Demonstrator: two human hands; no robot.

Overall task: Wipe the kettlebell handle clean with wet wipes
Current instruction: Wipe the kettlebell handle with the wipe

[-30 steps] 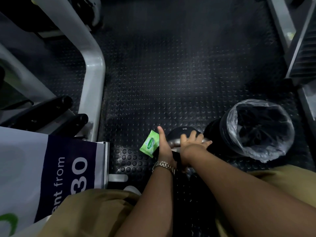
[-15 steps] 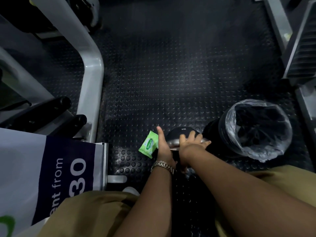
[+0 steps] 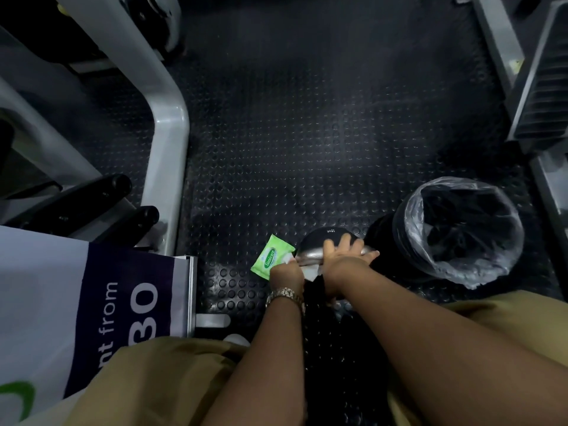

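A black kettlebell point(image 3: 326, 232) with a silver handle point(image 3: 309, 255) stands on the studded rubber floor in front of my knees. My right hand point(image 3: 344, 256) lies across the handle, its fingers spread forward onto the ball. My left hand point(image 3: 287, 271), with a metal watch on the wrist, is at the handle's left end and pinches a white wet wipe point(image 3: 310, 273). The wipe shows in small patches on both sides of that hand. A green wet wipe pack point(image 3: 270, 256) lies on the floor just left of the handle, touching my left fingers.
A black bin with a clear plastic liner point(image 3: 413, 241) stands right of the kettlebell. A grey machine frame point(image 3: 167, 149) and black padded rollers point(image 3: 92, 195) are at the left, above a white and navy banner point(image 3: 92, 302). More equipment point(image 3: 538, 87) stands at the far right.
My left hand has dropped from beside the handle, where its thumb pointed forward, to the pack's edge and closed its fingers on white wipe material. My right hand has stayed on the handle.
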